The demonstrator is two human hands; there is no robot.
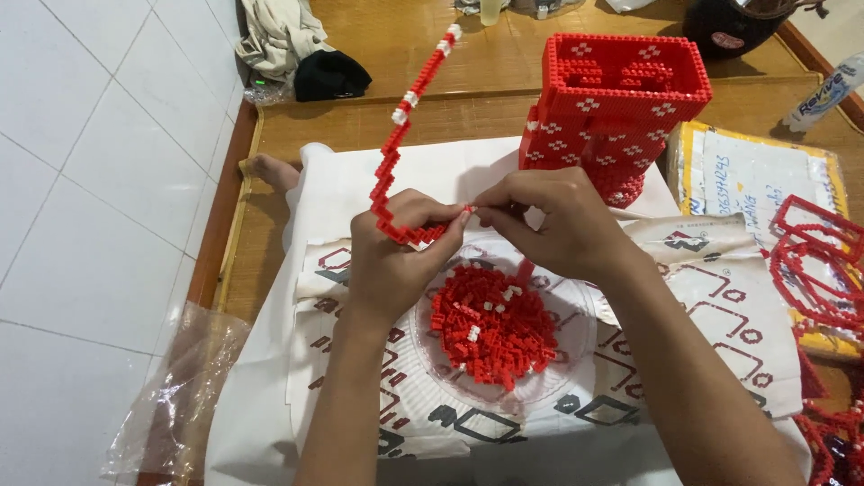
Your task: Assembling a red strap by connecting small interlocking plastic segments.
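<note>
The left hand point(391, 256) is closed around the lower end of a long red brick strip point(403, 135), gripping it at the bent foot of the piece. The strip's long axis rises from the hand up and away toward the far side of the mat, leaning slightly right in a stepped zigzag, with white bricks near its upper end. The right hand point(549, 225) is narrowed to a pinch, fingertips meeting the left hand's at the strip's lower end; whether it holds a loose brick cannot be told.

Directly below both hands sits a clear round plate point(576, 360) carrying a heap of loose red bricks point(490, 328) with a few white ones. Beyond the hands stands a tall hollow red brick tower point(621, 108) with white cross marks. To the right lies a flat rectangular parcel point(756, 171), white with a yellow border. A patterned white paper sheet point(720, 306) underlies the plate.
</note>
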